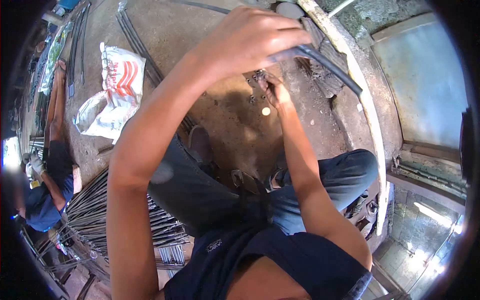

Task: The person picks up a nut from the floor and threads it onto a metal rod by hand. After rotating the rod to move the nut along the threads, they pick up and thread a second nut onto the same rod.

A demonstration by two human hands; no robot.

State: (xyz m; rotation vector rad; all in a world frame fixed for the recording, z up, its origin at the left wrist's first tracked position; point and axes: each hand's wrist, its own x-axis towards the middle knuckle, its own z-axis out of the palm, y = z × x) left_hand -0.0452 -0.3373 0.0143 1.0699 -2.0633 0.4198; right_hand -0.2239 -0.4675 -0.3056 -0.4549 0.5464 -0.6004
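My left hand (257, 40) is raised at the top middle, its fingers closed around a dark bar-like tool (332, 70) that slants down to the right. The tool's other end is hidden, so its exact kind does not show. Below it, my right hand (276, 92) reaches low over the ground with fingers curled together beside small dark metal pieces (252, 98). Whatever lies between those fingers is too small to make out. My crossed legs in jeans (345, 170) lie under both arms.
A white sack (117, 85) with red print lies at left, near long dark rods (135, 37). More rods (95, 220) are piled beside me. Another person (47, 190), wearing a glove, sits at far left. A pale pole (367, 110) curves along the right.
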